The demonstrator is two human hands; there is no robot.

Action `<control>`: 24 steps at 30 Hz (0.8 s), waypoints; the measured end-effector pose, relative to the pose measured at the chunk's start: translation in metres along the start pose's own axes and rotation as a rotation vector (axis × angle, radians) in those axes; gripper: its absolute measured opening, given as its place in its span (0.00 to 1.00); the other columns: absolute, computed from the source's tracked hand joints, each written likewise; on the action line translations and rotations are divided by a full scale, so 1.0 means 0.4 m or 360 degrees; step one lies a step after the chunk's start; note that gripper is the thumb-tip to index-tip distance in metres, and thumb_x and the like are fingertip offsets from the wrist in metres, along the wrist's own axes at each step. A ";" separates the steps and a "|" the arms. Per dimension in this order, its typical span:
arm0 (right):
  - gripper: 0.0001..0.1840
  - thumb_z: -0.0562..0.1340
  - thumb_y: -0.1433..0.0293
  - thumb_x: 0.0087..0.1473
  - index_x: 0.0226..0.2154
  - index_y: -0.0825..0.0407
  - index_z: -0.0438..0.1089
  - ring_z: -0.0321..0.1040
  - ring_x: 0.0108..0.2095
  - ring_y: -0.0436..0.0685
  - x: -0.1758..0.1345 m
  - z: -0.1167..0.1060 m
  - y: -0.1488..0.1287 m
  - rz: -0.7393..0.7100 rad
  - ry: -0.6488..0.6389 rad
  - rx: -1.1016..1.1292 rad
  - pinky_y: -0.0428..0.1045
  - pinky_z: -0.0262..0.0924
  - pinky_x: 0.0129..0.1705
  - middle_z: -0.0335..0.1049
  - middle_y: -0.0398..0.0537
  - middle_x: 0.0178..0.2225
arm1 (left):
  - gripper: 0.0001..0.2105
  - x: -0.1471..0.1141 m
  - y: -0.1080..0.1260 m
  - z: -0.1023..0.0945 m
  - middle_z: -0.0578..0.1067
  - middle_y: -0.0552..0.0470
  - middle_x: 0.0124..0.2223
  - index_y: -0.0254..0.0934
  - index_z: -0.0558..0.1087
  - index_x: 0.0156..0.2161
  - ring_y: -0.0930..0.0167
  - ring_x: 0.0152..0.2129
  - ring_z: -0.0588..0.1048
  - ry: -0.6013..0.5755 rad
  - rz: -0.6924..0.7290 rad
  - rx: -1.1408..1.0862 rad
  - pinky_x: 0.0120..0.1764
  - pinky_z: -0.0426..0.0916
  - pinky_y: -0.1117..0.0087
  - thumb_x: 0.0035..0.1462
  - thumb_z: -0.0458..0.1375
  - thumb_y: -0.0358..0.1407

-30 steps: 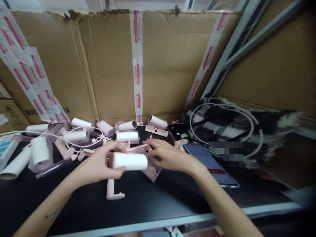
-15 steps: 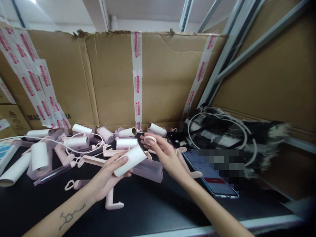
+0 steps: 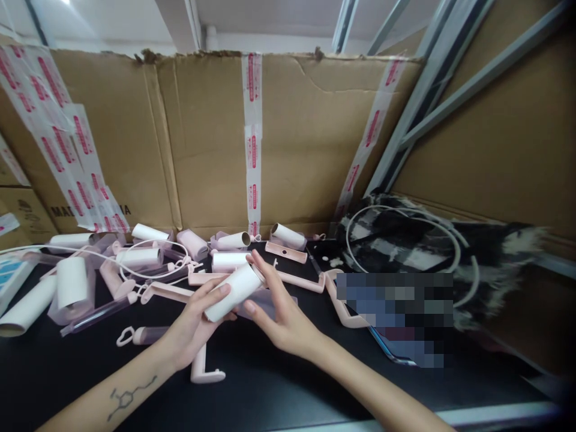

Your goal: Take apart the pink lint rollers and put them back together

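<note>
My left hand [image 3: 193, 324] is wrapped around a white paper roll [image 3: 236, 291], which tilts up to the right. At the roll's upper right end is my right hand [image 3: 281, 306], its fingers stretched along the rim and its thumb apart below. The fingers cover most of that end, and the round pink cap is out of sight. Behind the hands lies another white roll [image 3: 229, 261] in a translucent case. A pink bent handle [image 3: 207, 372] rests below my left wrist, near a clear tube with a pink heart-shaped loop [image 3: 126, 337].
White rolls, translucent cases and pink handles spread across the black table [image 3: 270, 390], mostly to the left. A white cable [image 3: 155, 277] loops among them. To the right are a phone [image 3: 389, 354] and a black-and-white cloth [image 3: 405, 240]. A cardboard sheet [image 3: 207, 144] stands behind.
My right hand has moved left and down onto the roll's end. The round pink cap it held is now hidden. Pink parts behind it have come into view.
</note>
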State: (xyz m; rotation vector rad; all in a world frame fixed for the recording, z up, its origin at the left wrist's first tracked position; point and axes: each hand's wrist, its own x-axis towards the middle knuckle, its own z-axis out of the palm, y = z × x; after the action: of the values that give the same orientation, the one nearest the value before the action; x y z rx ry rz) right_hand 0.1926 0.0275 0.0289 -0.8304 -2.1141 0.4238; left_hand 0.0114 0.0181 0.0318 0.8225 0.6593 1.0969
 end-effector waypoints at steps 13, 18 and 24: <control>0.46 0.60 0.64 0.51 0.63 0.50 0.31 0.36 0.63 0.64 -0.011 0.016 -0.007 -0.0108 -0.0056 0.0030 0.61 0.36 0.61 0.34 0.56 0.64 | 0.18 0.000 0.005 -0.013 0.72 0.46 0.45 0.37 0.71 0.48 0.72 0.32 0.72 -0.0032 -0.0037 0.0169 0.38 0.66 0.72 0.51 0.61 0.35; 0.44 0.57 0.62 0.55 0.62 0.44 0.27 0.32 0.64 0.60 -0.003 0.007 -0.042 -0.0052 0.0119 0.0430 0.59 0.36 0.62 0.29 0.50 0.65 | 0.17 0.001 0.045 -0.013 0.74 0.47 0.41 0.36 0.71 0.47 0.71 0.31 0.73 -0.0104 0.0057 0.0158 0.37 0.68 0.72 0.50 0.62 0.35; 0.37 0.58 0.57 0.54 0.60 0.44 0.40 0.52 0.58 0.58 -0.005 0.061 -0.046 0.0358 0.0199 0.1002 0.58 0.50 0.58 0.53 0.53 0.58 | 0.16 -0.012 0.042 0.000 0.74 0.49 0.41 0.38 0.69 0.46 0.70 0.36 0.73 0.0001 0.0234 0.0015 0.41 0.66 0.71 0.52 0.61 0.37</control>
State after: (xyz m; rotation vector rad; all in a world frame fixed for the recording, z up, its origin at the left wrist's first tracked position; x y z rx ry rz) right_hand 0.1668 0.0124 0.0227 -0.6920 -1.6247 1.0597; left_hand 0.0017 0.0175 0.0463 0.8898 0.6125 1.2275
